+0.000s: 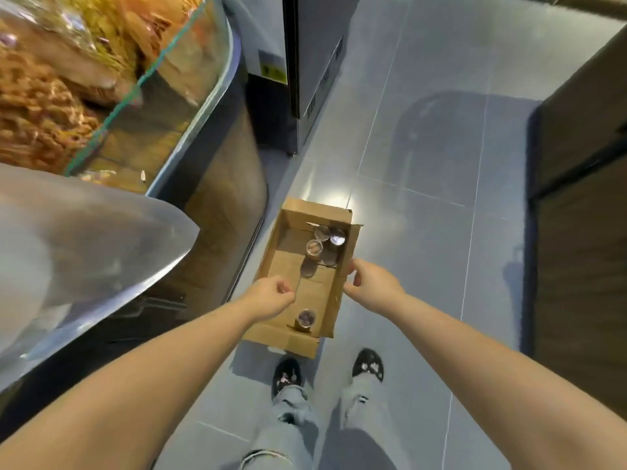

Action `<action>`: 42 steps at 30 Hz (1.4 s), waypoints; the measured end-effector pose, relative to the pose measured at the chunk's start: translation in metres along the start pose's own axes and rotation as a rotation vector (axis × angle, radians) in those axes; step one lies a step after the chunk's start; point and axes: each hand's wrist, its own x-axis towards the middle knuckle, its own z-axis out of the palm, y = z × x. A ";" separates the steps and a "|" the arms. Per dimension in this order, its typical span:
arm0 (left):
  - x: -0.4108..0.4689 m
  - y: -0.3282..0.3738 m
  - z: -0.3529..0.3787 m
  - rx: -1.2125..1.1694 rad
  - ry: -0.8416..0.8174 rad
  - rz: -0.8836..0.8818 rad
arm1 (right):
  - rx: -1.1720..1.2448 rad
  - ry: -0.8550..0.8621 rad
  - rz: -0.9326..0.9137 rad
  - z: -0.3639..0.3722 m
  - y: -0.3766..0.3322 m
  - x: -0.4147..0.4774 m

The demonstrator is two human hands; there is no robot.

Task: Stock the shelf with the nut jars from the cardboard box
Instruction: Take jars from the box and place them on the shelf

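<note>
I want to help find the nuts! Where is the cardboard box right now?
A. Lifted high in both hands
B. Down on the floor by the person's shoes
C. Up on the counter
B: the cardboard box sits on the grey floor tiles just ahead of the shoes, with jars inside.

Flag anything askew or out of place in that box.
One jar looks tipped over at the near end of the cardboard box, alone, apart from the cluster of jars standing at the far end. Nothing looks spilled.
</note>
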 end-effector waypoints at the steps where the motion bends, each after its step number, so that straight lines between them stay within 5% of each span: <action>1: 0.013 -0.002 0.004 -0.015 -0.011 -0.032 | -0.017 -0.039 -0.005 0.002 0.006 0.015; 19: 0.239 -0.087 0.187 -0.322 0.232 -0.584 | -0.326 -0.377 -0.270 0.120 0.113 0.280; 29: 0.370 -0.158 0.307 -0.035 -0.035 -0.623 | -0.649 -0.337 -0.523 0.230 0.155 0.421; 34: 0.392 -0.175 0.315 0.155 0.166 -0.457 | -0.940 -0.227 -0.547 0.253 0.158 0.466; 42: 0.389 -0.184 0.251 -0.182 0.361 -0.514 | -1.191 -0.152 -0.710 0.256 0.151 0.467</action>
